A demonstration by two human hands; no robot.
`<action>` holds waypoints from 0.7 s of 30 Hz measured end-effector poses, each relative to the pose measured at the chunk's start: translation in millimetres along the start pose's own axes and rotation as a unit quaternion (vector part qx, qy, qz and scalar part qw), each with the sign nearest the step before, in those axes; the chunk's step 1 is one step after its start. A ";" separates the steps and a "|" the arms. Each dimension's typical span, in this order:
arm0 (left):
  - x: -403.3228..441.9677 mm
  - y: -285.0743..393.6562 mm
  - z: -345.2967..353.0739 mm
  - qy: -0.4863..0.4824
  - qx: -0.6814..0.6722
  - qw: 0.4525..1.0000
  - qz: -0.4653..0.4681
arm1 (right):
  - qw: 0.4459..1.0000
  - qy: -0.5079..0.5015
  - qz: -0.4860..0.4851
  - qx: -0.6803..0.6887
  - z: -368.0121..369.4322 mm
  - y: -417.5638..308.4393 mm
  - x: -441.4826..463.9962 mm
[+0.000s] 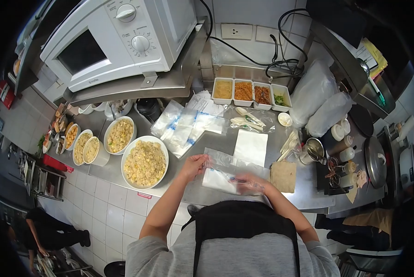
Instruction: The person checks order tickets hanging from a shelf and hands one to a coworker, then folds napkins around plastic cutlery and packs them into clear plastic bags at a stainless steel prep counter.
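Clear plastic bag, just one, is what we are handling at the near edge of the metal counter, right before our body. Our left hand is pinching its upper left edge, thumb and fingers closing on the film. Our right hand is touching the lower right side, blurred through plastic; we are unable to tell how far its fingers are opening or gripping. Reckoning from the bag, we are seeing three bowls and one cup of rice between 9 and 10 o'clock, the biggest bowl standing closest. Four topping tubs are sitting in one row between 12 and 1, one white sheet is lying at 1, one brown cloth is resting at 3, and one microwave is standing at 11.
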State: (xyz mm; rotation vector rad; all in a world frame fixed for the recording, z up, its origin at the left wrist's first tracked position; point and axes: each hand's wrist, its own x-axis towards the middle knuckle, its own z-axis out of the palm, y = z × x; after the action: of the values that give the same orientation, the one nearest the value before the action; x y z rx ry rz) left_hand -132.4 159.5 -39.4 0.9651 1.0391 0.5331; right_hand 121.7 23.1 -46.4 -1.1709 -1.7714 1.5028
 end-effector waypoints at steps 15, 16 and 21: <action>-63.0 -22.3 72.0 0.003 0.643 0.715 0.273 | 0.992 0.019 0.094 0.088 -10.3 -16.6 -5.4; -66.4 -25.8 67.5 0.013 0.648 0.715 0.260 | 0.982 0.017 0.133 0.132 -19.0 -40.7 -15.7; -82.3 -35.0 38.2 0.093 0.648 0.735 0.176 | 0.946 0.172 0.239 0.134 -46.2 -51.1 -48.3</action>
State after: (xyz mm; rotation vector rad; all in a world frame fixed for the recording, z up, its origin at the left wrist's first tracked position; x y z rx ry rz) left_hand -136.5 63.5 -24.1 2.4306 1.4085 0.1168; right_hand 169.6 4.1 20.1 -1.6739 -1.0572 1.6103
